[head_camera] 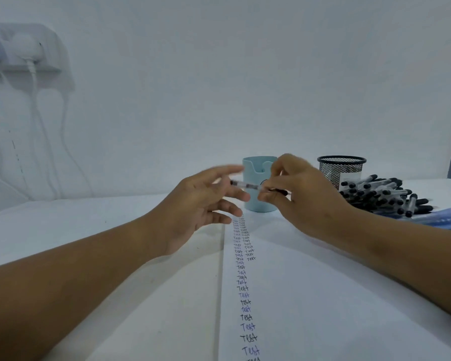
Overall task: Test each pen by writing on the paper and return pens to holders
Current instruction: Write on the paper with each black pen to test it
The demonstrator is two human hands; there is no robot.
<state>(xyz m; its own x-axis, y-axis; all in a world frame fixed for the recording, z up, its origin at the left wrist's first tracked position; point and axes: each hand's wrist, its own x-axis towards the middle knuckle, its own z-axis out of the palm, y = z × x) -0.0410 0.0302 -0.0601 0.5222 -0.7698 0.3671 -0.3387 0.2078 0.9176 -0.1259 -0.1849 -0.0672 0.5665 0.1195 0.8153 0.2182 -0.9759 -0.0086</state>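
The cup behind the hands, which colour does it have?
The cup is light blue, plain and without pattern; the head view shows it, partly hidden by the hands.

A clear pen (245, 185) lies level in my right grip (294, 194), above the paper (323, 295) with its column of "Test" words. Behind stand a light-blue holder (258, 204) and a black mesh holder (341, 170), beside a heap of pens (383, 195).

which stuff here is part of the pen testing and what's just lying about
Part of the job:
pen held by right hand
left hand
paper
blue holder
mesh holder
pen pile

Just lying about:
wall plugs and cables
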